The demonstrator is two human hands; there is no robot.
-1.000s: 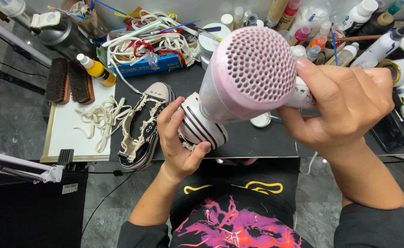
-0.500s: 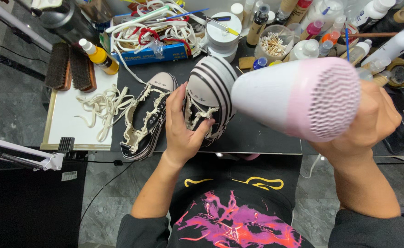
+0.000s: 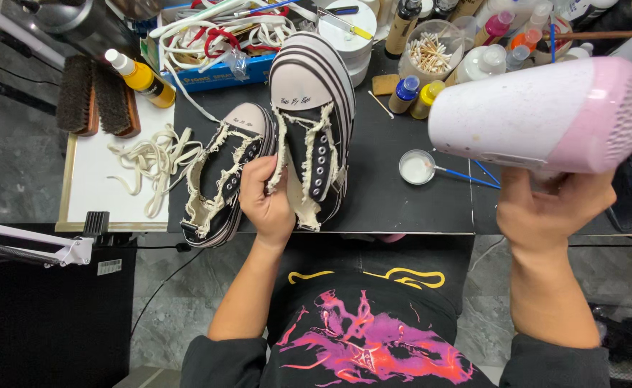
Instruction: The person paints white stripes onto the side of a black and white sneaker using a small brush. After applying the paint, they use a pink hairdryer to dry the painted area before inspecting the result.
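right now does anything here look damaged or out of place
Both striped sneakers look rough: the one in the left hand, the held sneaker, and the second sneaker beside it have frayed, ragged eyelet edges and no laces. The loose laces lie tangled on the white board. No spills show.

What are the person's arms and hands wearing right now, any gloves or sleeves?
No gloves: the left hand and right hand are bare, with no rings or watch visible. Both forearms are uncovered; dark sleeves are pushed up near the elbows.
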